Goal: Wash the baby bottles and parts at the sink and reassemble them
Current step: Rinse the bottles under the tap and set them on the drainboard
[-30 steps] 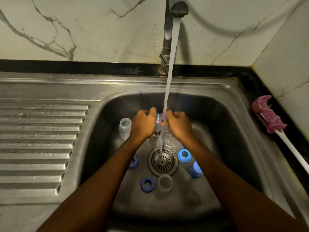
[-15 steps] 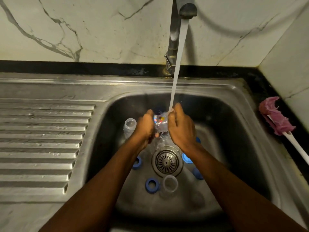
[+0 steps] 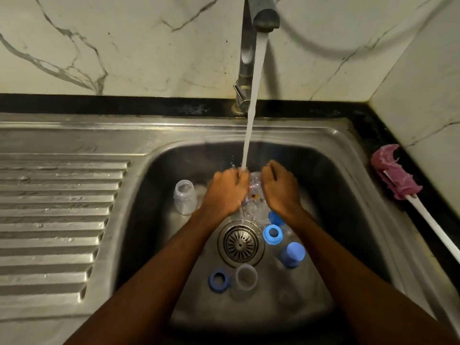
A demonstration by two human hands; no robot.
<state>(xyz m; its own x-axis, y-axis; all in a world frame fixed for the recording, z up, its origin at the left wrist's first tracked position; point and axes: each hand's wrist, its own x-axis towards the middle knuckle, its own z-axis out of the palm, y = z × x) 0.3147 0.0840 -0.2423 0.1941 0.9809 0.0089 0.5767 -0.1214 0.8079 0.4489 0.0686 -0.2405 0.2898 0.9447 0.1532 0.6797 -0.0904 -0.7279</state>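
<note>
Rinse under way, reassembly not begun

Fingers (image 3: 242,176) of both hands curled round a clear bottle (image 3: 255,188) under the water stream (image 3: 251,120), with the left hand (image 3: 225,192) and right hand (image 3: 280,189) gripping opposite sides. Washing looked early. A second bottle (image 3: 184,196), blue rings (image 3: 273,234), a blue cap (image 3: 292,253) and a clear cup (image 3: 246,277) lay loose around the drain (image 3: 241,242). Basin walls stood close; the drainboard (image 3: 49,207) offered room.

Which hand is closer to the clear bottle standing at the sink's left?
Left. The left hand is just right of the standing bottle, apart from it; the right hand is farther right, past the tap stream. Both grip a printed bottle between them.
</note>
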